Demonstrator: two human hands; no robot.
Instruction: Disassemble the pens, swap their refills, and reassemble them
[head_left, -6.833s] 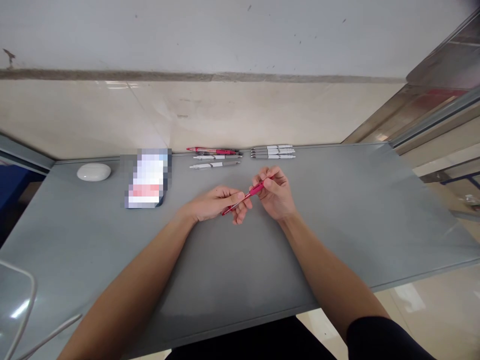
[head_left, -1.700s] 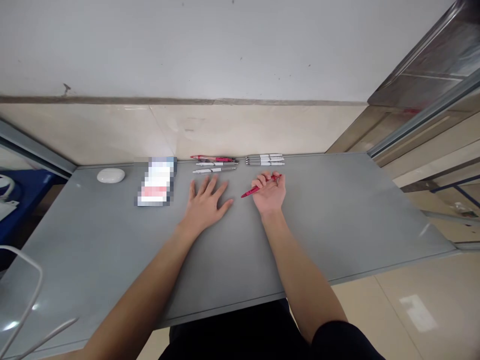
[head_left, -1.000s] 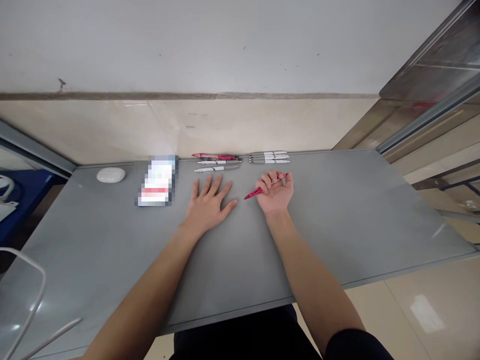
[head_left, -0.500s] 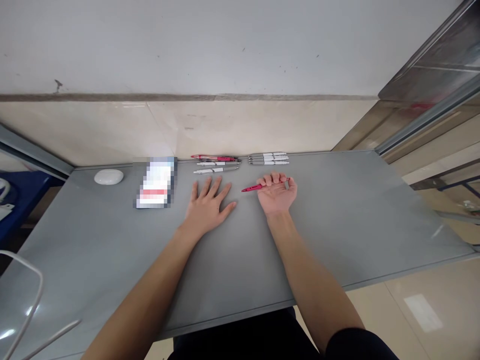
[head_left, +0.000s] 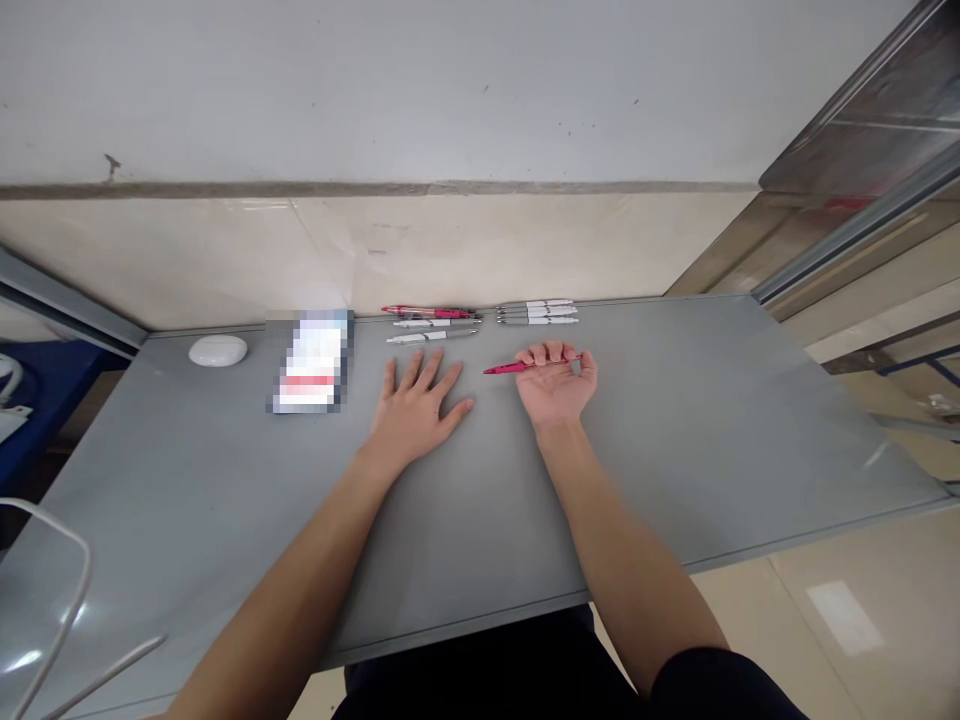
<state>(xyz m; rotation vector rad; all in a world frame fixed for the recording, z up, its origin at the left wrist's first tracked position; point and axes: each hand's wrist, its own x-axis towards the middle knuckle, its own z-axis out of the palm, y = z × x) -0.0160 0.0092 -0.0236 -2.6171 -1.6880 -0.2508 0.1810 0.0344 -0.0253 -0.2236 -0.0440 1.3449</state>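
Note:
My left hand (head_left: 414, 408) lies flat on the grey table with its fingers spread, holding nothing. Just beyond its fingertips is a white and grey pen (head_left: 431, 337). Palm up, my right hand (head_left: 555, 385) has its fingers curled over a red pen (head_left: 504, 369), whose tip points left. Behind the left hand, near the wall, lie another white pen (head_left: 427, 323) and red pens (head_left: 435, 312) side by side. Farther right, a row of several white and grey pens (head_left: 538, 312) rests beyond my right hand.
A phone (head_left: 311, 360) with a blurred screen lies left of my left hand. A white rounded case (head_left: 217, 350) sits farther left. The wall (head_left: 480, 240) closes off the table's back edge. A pale cable (head_left: 82, 580) curves at the lower left above the table (head_left: 480, 540).
The red pen in my right hand has turned slightly, its tip a little higher. My left hand stays in place. The view has shifted slightly.

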